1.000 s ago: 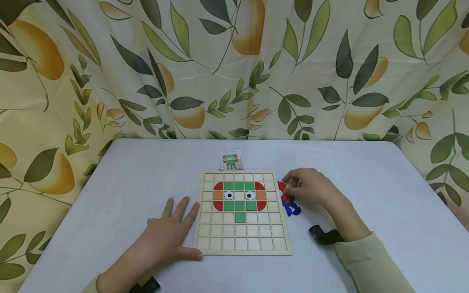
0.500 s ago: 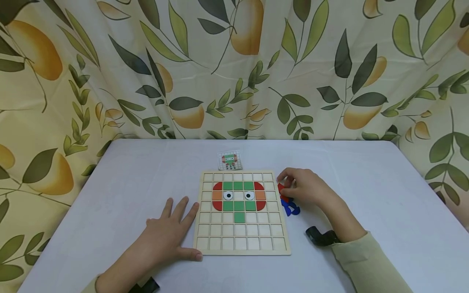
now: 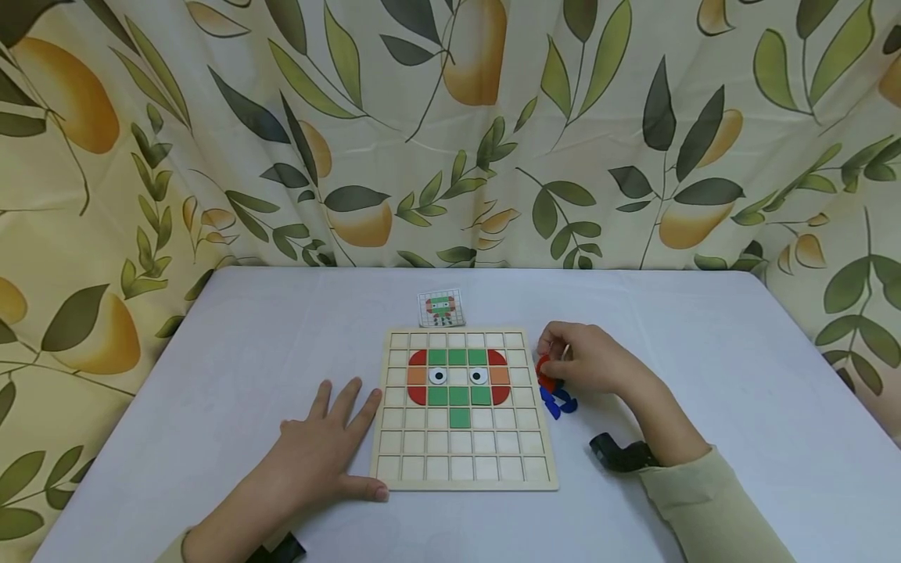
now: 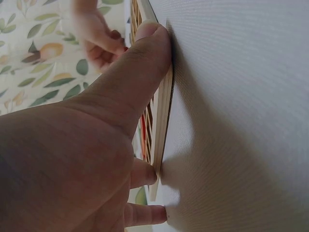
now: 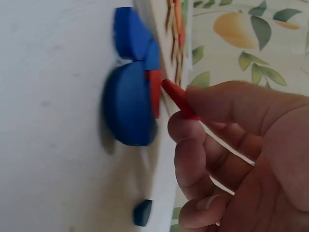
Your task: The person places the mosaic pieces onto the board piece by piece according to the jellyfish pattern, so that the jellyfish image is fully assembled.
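Observation:
My right hand (image 3: 594, 361), just off the board's right edge, pinches a red flat piece (image 5: 179, 99) between thumb and fingertip. Another red piece (image 5: 154, 94) lies among several blue pieces (image 5: 126, 104) on the table below it. My left hand (image 3: 317, 446) rests spread at the left edge of the wooden grid board (image 3: 464, 473), its thumb touching the near corner. On the board, green squares (image 3: 460, 418), red rounded corners (image 3: 497, 357), orange squares (image 3: 500, 375) and two eye tiles (image 3: 479, 376) form a face-like pattern.
Behind the board lies a small picture card (image 3: 441, 307) with a similar figure on a grid. A white cloth (image 3: 281, 328) covers the table. A leaf-and-fruit patterned curtain (image 3: 450, 156) hangs behind it.
My right hand moved slightly left, then back right, and a red piece has turned upward in its fingers. The blue pieces shifted a little. My left hand has stayed in place.

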A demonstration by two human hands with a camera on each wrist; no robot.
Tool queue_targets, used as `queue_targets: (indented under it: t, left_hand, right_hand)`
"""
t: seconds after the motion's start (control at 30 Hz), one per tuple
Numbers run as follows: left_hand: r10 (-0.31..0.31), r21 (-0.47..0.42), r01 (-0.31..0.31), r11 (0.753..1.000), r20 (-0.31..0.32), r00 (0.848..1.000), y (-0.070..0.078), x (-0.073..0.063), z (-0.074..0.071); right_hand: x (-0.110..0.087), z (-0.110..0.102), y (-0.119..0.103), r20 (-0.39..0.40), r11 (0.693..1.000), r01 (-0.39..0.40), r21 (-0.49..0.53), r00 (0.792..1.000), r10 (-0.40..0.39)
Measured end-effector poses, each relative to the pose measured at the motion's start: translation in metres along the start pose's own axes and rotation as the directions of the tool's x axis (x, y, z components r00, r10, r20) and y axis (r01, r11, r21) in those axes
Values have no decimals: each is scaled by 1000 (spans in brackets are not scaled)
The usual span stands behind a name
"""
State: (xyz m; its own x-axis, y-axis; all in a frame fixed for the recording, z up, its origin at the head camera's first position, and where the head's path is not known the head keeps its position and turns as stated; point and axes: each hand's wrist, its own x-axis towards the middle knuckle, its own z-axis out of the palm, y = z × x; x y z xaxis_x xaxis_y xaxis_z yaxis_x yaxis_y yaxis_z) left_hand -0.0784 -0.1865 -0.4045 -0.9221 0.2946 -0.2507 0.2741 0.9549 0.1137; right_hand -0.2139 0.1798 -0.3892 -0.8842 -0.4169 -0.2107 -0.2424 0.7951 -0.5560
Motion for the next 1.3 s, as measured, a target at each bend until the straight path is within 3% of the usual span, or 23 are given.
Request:
queue_targets:
  t: [0.27,0.63,0.9,1.3]
  left_hand:
    - [4,10,-4,1000,0,1000,0,0,0]
    - [-3,-7,3,1000,5,1000,-1,0,1]
    - [-13,4,13,1000,15,1000,-1,2,2]
    - [-6,6,6,1000,-1,1000,-1,2,3]
  right_hand:
    - [-2,0,-9,-21,995,89,49,996,-88]
    - [-9,18,-41,-22,968,215,130,977,-214]
    - [-9,35,-51,49,961,229,152,970,-239]
    - [-12,47,-59,131,972,218,86,965,-228]
